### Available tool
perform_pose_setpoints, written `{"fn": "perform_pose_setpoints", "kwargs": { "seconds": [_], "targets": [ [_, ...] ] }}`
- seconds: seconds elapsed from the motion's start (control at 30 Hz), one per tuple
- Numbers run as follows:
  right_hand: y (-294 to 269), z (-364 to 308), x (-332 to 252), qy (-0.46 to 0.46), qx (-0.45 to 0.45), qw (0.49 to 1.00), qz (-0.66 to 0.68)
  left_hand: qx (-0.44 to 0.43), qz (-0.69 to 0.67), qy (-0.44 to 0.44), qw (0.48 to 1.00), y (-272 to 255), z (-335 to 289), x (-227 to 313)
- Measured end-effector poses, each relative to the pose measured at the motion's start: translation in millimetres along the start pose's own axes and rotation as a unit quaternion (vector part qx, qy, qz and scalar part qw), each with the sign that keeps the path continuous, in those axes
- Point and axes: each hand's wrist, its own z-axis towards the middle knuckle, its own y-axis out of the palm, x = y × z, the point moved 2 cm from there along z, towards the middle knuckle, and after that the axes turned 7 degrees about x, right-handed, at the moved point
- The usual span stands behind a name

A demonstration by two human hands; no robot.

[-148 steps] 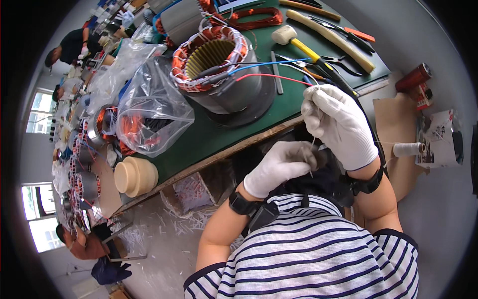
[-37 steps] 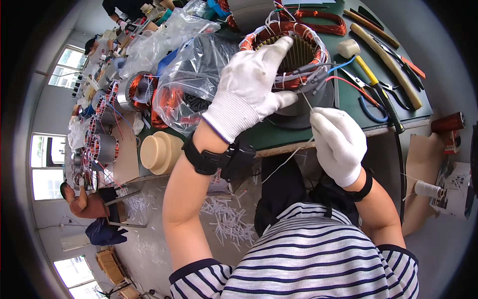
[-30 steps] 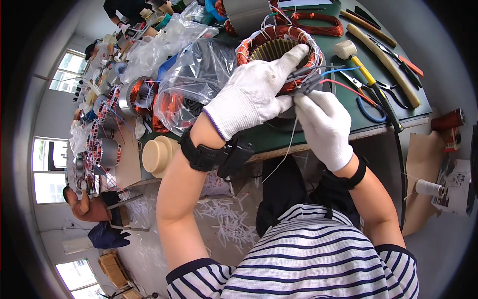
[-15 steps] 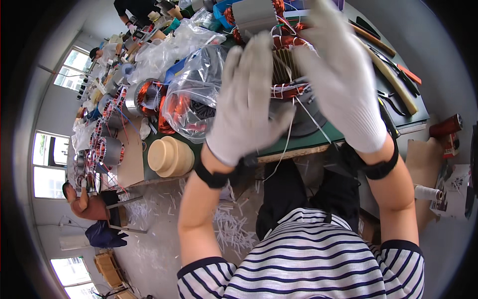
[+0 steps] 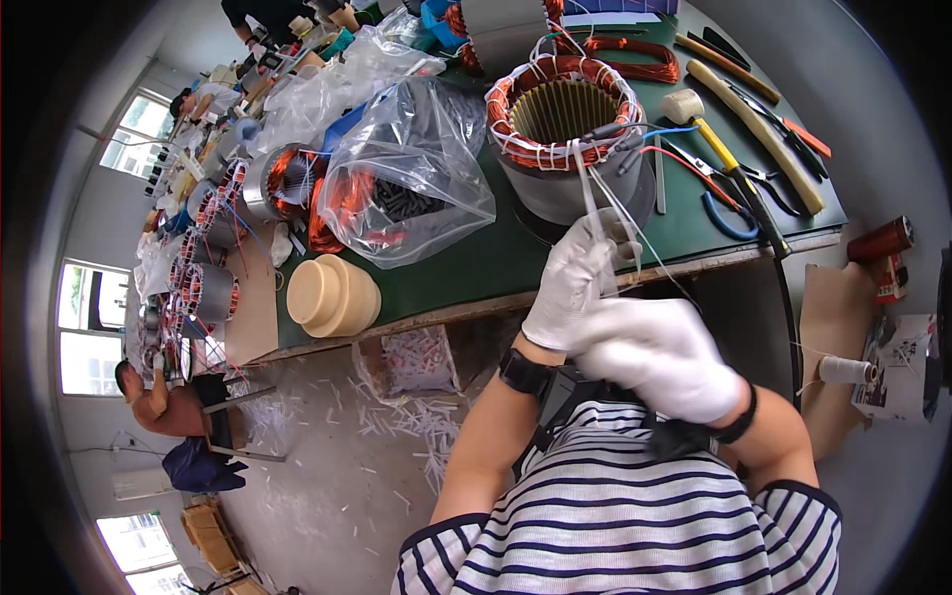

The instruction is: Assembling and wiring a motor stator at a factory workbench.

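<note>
A motor stator (image 5: 570, 193) stands upright on the bench, its ring of copper windings (image 5: 516, 79) laced with white cord. From the near side of that ring a white cord (image 5: 587, 188) runs down to my gloved left hand (image 5: 573, 283), whose fingers are closed on it. My gloved right hand (image 5: 654, 357) is close by, in front of my chest and nearer to me. Motion smears its fingers, so its grip cannot be made out. A second white strand (image 5: 630, 226) slants down from the stator toward the bench's front edge.
To the right lie a mallet (image 5: 682, 104), scissors (image 5: 729, 213), pliers (image 5: 769, 188) and a wooden stick (image 5: 754, 134). Left of the stator are a clear plastic bag (image 5: 416, 188) of dark pieces and a cream plastic pot (image 5: 332, 297). Paper scraps (image 5: 436, 436) litter the floor.
Both hands have come down from over the stator toward my body, uncovering it. The left hand, spread before, is now closed on the white cord. My right hand has moved down beside it.
</note>
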Motion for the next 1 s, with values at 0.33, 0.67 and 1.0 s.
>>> {"fn": "perform_pose_setpoints", "kwargs": {
  "seconds": [0.33, 0.67, 1.0],
  "targets": [
    [-139.3, -260.2, 121.7, 0.371, 0.308, 0.871, -0.090, 0.017, 0.105, 0.044, 0.993, 10.5, 8.0, 4.8],
    [-167.0, -221.1, 168.1, 0.186, -0.004, 0.720, -0.668, 0.145, 0.161, -0.014, 0.976, 16.3, -13.5, 40.5],
    [-54.6, 11.6, 34.7, 0.114, 0.235, 0.965, 0.003, 0.188, 0.226, 0.002, 0.956, 19.1, -23.1, 61.3]
  ]
}}
